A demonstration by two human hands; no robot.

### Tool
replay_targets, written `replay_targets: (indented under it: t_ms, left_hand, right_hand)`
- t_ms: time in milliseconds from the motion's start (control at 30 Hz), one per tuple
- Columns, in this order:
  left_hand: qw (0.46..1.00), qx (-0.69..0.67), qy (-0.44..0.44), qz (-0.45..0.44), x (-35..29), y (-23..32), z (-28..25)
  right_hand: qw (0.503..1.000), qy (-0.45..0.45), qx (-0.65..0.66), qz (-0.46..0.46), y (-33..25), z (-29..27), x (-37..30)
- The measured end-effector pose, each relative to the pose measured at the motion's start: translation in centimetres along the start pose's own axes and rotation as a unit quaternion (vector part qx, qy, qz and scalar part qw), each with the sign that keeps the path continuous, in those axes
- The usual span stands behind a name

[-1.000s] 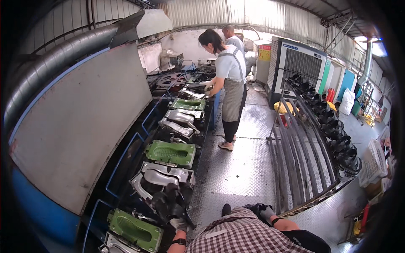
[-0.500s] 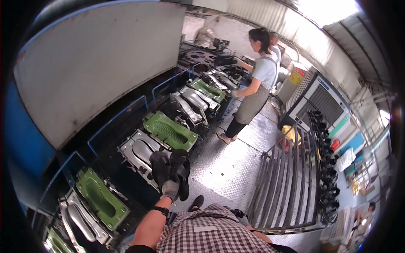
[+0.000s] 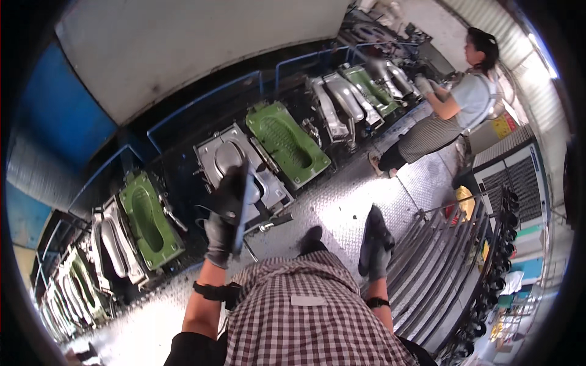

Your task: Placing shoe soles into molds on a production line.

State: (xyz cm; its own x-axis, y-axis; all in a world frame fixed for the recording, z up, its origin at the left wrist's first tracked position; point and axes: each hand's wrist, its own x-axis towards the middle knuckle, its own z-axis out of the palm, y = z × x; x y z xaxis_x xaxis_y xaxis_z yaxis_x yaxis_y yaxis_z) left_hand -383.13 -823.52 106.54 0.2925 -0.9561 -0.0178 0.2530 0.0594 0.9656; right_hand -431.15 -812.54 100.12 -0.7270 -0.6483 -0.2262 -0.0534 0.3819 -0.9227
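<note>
My left hand (image 3: 218,239), in a grey glove, is closed around a black shoe (image 3: 231,192). That shoe is tilted on edge in front of an opened metal shoe mould (image 3: 268,183) and hides part of it. On the other side of my checked apron, my gloved right hand (image 3: 379,262) grips another black shoe (image 3: 370,235), its toe pointing away from me. Beside the metal mould half lies its green half (image 3: 284,137), with a sole-shaped hollow. A metal rod-like lever (image 3: 268,224) sticks out near the left-hand shoe.
More green moulds (image 3: 148,213) and metal moulds (image 3: 112,244) line the machine, behind blue rails (image 3: 207,100). A co-worker (image 3: 467,91) stands at its far end. To my right is a slatted metal rack (image 3: 427,262) with black shoes (image 3: 500,262) along its far side.
Two black shoes were together at my left hand; now each hand holds one. My right hand has come up on the right. The view has turned, shifting the moulds and co-worker.
</note>
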Motion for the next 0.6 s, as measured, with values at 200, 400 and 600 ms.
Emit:
replay_targets:
  t_ms: [200,400,600]
  left_hand:
    - [0.912,0.368,0.159,0.086,-0.8,4.7,3.3]
    - [0.921,0.320,0.195,0.106,0.3,1.2,13.0]
    - [0.912,0.361,0.193,0.040,1.3,-2.3,23.0]
  right_hand:
    - [0.971,-0.086,0.213,-0.061,-6.3,11.0,13.8]
    - [0.922,-0.191,0.336,0.034,-8.5,20.2,25.6]
    - [0.867,-0.409,0.232,0.167,-8.3,21.6,27.8]
